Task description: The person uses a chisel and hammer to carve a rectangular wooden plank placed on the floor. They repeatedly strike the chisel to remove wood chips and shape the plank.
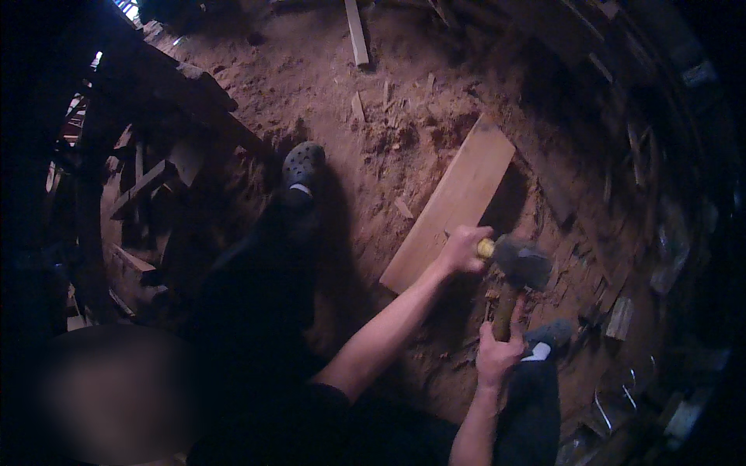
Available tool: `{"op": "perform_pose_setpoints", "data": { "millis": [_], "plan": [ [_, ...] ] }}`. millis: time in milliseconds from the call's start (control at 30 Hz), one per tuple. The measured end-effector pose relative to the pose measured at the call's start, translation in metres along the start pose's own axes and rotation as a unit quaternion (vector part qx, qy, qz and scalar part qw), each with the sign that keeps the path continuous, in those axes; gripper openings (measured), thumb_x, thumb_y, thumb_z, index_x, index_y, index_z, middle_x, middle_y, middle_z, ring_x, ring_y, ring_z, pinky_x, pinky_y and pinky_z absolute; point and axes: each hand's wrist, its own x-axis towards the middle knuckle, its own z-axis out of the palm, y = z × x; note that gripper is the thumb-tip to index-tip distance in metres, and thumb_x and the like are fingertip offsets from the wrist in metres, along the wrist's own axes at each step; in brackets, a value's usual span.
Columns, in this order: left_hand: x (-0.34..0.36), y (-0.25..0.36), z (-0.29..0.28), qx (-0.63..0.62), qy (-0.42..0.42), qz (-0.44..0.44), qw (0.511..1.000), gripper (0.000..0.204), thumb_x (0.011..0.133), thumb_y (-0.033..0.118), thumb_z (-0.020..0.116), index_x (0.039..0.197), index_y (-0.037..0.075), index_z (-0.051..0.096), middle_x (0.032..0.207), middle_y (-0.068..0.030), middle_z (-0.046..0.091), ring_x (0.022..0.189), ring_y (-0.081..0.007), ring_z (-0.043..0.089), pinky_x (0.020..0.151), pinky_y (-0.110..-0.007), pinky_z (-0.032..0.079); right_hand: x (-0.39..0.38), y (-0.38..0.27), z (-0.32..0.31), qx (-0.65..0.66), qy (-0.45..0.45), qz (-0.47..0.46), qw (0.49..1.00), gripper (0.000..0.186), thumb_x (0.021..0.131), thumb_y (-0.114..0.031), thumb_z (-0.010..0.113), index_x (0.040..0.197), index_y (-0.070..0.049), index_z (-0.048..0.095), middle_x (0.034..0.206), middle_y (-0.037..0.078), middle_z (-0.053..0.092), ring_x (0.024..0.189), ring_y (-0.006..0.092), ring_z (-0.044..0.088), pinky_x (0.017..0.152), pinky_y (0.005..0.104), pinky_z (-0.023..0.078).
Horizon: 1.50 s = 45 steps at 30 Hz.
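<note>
While the right hand [500,356] was clamped on the hammer [519,268], head forward of the grip, the left hand [463,248] was closed around a tool [486,248], yellow end protruding right of that grip, board [458,198] left and ahead.

Dim, reddish-brown dirt floor [272,74]

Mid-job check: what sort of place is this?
Probably a dim, makeshift woodworking space. The bare earth ground, scattered wood pieces and the hammer-like tool in the right hand, near a plank, suggest it.
</note>
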Motion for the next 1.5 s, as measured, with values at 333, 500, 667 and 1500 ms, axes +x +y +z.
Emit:
{"op": "perform_pose_setpoints", "data": {
  "millis": [333, 500, 667, 1500],
  "plan": [
    [0.007, -0.001, -0.001, -0.024, 0.002, 0.008, 1.000, 0.025, 0.052, 0.017, 0.064, 0.066, 0.003, 0.049, 0.059, -0.0195, 0.051, 0.062, -0.0393, 0.053, 0.051, -0.041, 0.041, -0.006, 0.030, 0.020, 0.004, -0.027, -0.046, 0.999, 0.071, 0.064, 0.002, 0.057, 0.131, -0.014, 0.038, 0.096, 0.019, 0.060, 0.071, 0.0245, 0.060, 0.066, 0.0354, 0.046],
    [0.003, -0.001, -0.001, 0.017, -0.001, -0.016, 1.000, 0.024, 0.052, 0.016, 0.064, 0.067, 0.003, 0.050, 0.060, -0.0194, 0.052, 0.062, -0.0390, 0.054, 0.051, -0.040, 0.042, -0.016, 0.014, 0.006, 0.320, -0.092, 0.199, 0.922, 0.076, 0.065, 0.004, 0.056, 0.134, -0.013, 0.030, 0.071, 0.007, 0.053, 0.042, 0.0168, 0.048, 0.042, 0.0281, 0.044],
    [0.003, 0.007, -0.004, 0.008, 0.012, -0.051, 0.999, 0.022, 0.050, 0.013, 0.062, 0.067, 0.003, 0.050, 0.060, -0.0193, 0.052, 0.063, -0.0388, 0.054, 0.051, -0.041, 0.042, -0.039, 0.003, -0.016, 0.480, -0.075, 0.332, 0.808, 0.091, 0.064, 0.008, 0.054, 0.139, -0.022, 0.013, 0.067, 0.005, 0.045, 0.039, 0.0124, 0.040, 0.033, 0.0272, 0.038],
    [0.047, 0.064, -0.050, -0.154, 0.217, -0.098, 0.959, 0.017, 0.055, 0.012, 0.061, 0.065, 0.003, 0.051, 0.057, -0.0043, 0.051, 0.052, -0.0136, 0.050, 0.050, -0.029, 0.039, -0.128, 0.133, 0.021, 0.572, -0.100, 0.528, 0.620, 0.087, 0.067, 0.002, 0.051, 0.138, -0.028, 0.010, 0.067, 0.007, 0.046, 0.038, 0.0137, 0.040, 0.032, 0.0293, 0.038]
  ]
}}
